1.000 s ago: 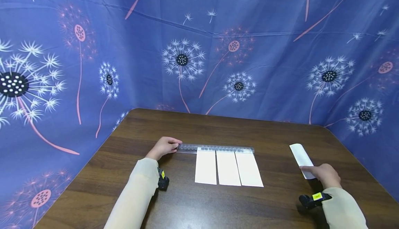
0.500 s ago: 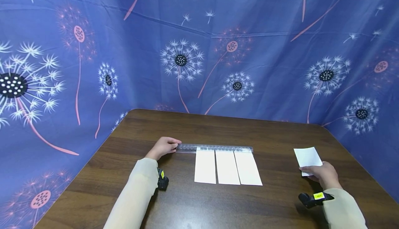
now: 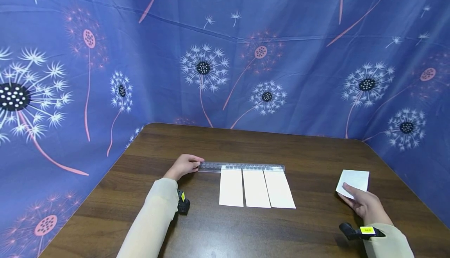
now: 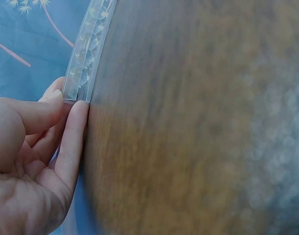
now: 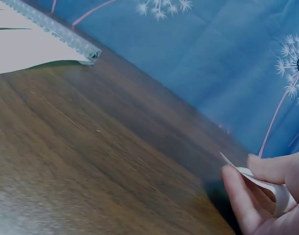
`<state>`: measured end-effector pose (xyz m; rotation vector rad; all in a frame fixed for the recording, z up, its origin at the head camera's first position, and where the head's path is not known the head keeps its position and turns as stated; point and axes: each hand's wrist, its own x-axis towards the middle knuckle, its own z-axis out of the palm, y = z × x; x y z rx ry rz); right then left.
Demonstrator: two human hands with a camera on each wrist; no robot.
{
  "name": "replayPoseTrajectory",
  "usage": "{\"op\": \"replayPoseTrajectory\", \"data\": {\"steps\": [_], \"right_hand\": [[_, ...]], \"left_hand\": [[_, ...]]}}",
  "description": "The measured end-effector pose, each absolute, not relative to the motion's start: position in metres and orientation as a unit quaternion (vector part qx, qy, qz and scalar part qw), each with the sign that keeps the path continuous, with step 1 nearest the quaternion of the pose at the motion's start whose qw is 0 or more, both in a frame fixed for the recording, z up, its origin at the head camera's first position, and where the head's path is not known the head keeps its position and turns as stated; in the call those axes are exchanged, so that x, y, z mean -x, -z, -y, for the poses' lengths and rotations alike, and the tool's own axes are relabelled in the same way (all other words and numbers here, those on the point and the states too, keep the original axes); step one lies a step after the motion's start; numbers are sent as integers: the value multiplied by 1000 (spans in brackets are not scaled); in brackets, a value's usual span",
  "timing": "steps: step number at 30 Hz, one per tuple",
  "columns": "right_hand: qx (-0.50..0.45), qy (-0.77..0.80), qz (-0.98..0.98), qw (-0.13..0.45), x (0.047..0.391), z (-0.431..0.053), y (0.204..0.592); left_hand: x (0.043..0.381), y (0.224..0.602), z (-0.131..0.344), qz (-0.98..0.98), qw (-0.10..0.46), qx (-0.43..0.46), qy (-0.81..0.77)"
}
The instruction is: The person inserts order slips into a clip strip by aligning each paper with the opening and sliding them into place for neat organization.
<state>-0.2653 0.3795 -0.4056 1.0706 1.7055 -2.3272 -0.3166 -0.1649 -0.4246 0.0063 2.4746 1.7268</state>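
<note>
My left hand (image 3: 184,167) pinches the left end of a clear plastic ruler (image 3: 211,166) between thumb and fingers. In the left wrist view the ruler (image 4: 83,63) extends upward from the fingertips. The ruler lies across the top edges of three white paper strips (image 3: 231,187) set side by side. Over at the right, my right hand (image 3: 367,205) holds a white piece of paper (image 3: 354,180), thumb on top and fingers beneath. The right wrist view shows this paper (image 5: 282,198) bent into a curve between thumb and fingers.
The brown wooden table (image 3: 267,234) reaches back to a blue dandelion-patterned cloth (image 3: 158,55), which also hangs along both sides. Each wrist carries a black camera, the right one (image 3: 355,231) low over the table.
My right hand has turned the paper from a narrow upright strip to a squarer shape, and its thumb now lies on top of it. The left hand, ruler and three strips stay put.
</note>
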Motion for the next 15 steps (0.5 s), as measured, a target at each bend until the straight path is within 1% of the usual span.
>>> {"op": "replayPoseTrajectory", "data": {"steps": [3,9,15], "right_hand": [[-326,773,-542,46,262,-381,406],[-278,753,-592,75,254,-381,408],[-209,824,-518,97,247,-375,412]], "left_hand": [[317,425,165,-818,63,-1,-572],[317,425,166,-818,61,-1,-572],[318,426,165,-819,59,-2,-571]]}}
